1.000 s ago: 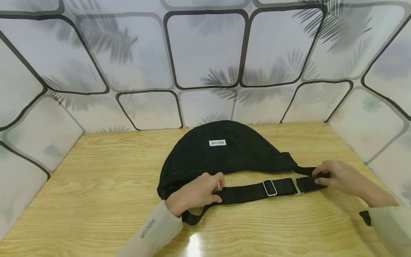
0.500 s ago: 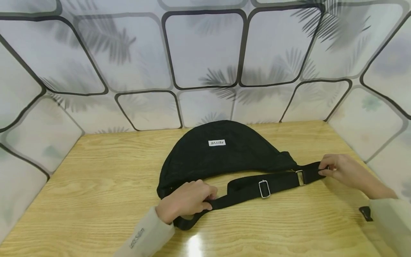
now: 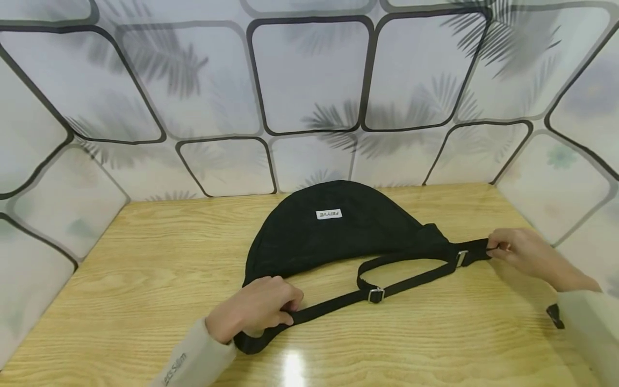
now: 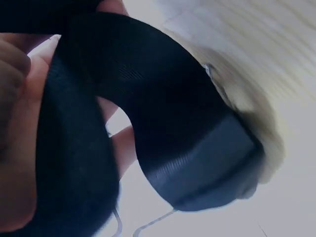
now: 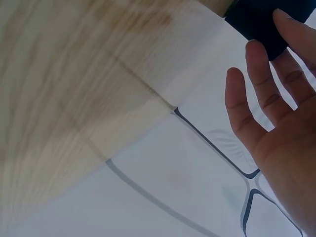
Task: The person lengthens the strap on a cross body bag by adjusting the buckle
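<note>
A black waist bag (image 3: pixel 333 236) with a small white label lies flat on the wooden table, its curved side toward the back. Its black strap (image 3: pixel 331 307) runs along the near side and carries a metal slider buckle (image 3: pixel 376 295) and a second metal buckle (image 3: pixel 461 258). At the bag's left end my left hand (image 3: pixel 258 306) pinches the strap between thumb and fingers; in the left wrist view the strap (image 4: pixel 163 113) loops past the fingers. My right hand (image 3: pixel 524 255) pinches the strap's right end, also seen between thumb and fingers in the right wrist view.
The wooden table (image 3: pixel 145 269) is bounded at the back and sides by patterned fabric walls (image 3: pixel 309 75). A small black piece (image 3: pixel 555 316) shows at the right sleeve's cuff.
My left hand has moved left and toward the near edge, drawing the strap out; the slider buckle shifted left and a loop opened behind it. The right hand moved slightly right and back.
</note>
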Action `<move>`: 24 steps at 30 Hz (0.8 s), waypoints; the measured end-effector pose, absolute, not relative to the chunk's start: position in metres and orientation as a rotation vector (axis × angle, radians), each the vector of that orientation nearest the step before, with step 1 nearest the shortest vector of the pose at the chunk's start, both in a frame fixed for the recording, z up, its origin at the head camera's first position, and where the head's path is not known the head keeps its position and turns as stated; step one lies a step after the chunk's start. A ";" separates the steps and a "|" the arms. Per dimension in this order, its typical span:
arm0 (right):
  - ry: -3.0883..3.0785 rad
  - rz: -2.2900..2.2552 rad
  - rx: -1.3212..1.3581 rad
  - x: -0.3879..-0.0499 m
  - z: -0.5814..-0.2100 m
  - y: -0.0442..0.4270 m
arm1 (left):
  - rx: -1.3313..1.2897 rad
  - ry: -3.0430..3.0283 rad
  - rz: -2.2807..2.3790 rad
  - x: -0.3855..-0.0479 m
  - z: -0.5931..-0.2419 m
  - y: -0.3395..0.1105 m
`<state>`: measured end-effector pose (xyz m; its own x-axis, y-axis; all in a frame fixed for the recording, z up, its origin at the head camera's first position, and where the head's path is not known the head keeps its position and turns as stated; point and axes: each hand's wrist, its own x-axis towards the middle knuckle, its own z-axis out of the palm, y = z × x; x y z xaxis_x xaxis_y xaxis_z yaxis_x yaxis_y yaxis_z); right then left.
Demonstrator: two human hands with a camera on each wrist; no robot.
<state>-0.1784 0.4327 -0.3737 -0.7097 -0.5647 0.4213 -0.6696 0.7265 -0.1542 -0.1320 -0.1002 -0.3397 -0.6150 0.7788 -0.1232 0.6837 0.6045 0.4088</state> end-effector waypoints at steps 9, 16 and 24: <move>-2.630 0.432 0.955 -0.184 -0.372 0.436 | 1.220 2.556 0.473 -0.132 -0.340 -0.125; -2.670 0.432 0.925 -0.185 -0.371 0.434 | 1.165 2.510 0.536 -0.134 -0.341 -0.137; -2.686 0.411 0.899 -0.183 -0.371 0.435 | 1.166 2.497 0.574 -0.135 -0.343 -0.147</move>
